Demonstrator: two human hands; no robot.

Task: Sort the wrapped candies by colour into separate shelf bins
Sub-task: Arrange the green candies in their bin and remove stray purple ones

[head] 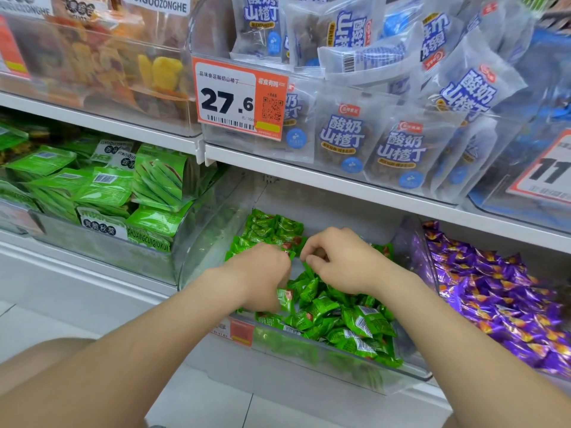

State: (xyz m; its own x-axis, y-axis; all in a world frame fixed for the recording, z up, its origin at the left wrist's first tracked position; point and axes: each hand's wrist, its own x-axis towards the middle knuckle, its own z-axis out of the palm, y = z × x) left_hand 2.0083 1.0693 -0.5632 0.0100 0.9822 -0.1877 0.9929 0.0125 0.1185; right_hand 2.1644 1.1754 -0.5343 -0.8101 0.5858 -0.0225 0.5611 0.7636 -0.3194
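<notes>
- My left hand (262, 273) is curled down in the pile of green candies (355, 322). It holds some, and one peeks out under my palm.
- My right hand (340, 264) is just beside it, fingers bent over the same pile. I cannot tell if it holds one.
- The green candies lie in one clear bin (200, 248), under and all around my two hands. There are too many to count.
- One bin to the right holds purple candies (494, 298), also too many to count.
- One bin to the left holds flat green packs (102, 186).
</notes>
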